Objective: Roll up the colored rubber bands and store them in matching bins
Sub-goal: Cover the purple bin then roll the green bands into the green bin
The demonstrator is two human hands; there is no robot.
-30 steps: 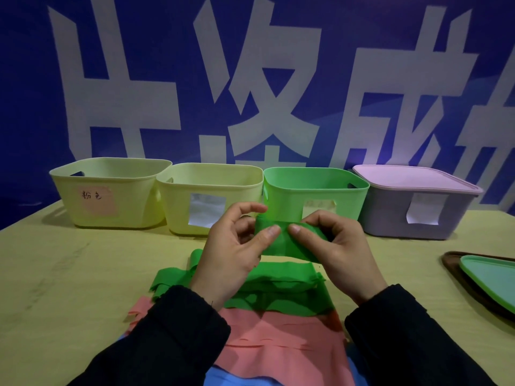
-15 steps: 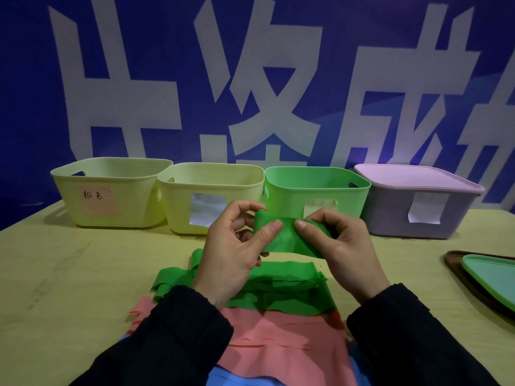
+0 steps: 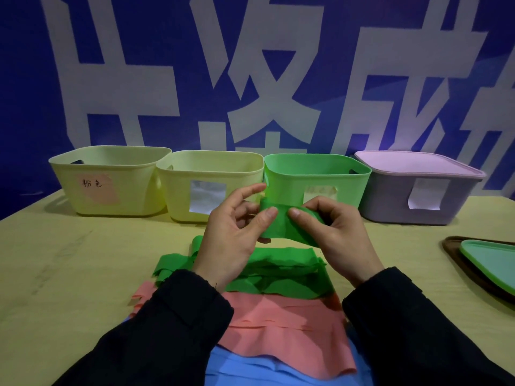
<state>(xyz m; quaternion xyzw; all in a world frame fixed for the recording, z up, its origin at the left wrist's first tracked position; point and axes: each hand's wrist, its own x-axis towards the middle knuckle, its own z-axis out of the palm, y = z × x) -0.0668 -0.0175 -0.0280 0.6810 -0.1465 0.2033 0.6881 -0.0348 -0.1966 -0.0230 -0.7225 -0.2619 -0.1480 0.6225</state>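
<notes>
Both hands hold a rolled green rubber band (image 3: 281,227) above the table, just in front of the green bin (image 3: 317,179). My left hand (image 3: 234,235) pinches its left end with thumb and fingers; my right hand (image 3: 334,232) grips its right end. Below them lies a heap of loose green bands (image 3: 278,274), then pink bands (image 3: 284,330), then blue bands (image 3: 250,369) nearest me.
Four bins stand in a row at the back: a yellow bin (image 3: 108,182) with a pink label, a second yellow bin (image 3: 211,185), the green one, and a grey bin with a pink lid (image 3: 418,188). A green lid on a brown tray (image 3: 490,263) lies at the right.
Both hands have lifted the green roll slightly higher and closer to the green bin, turning it between the fingers. The piles on the table have not moved.
</notes>
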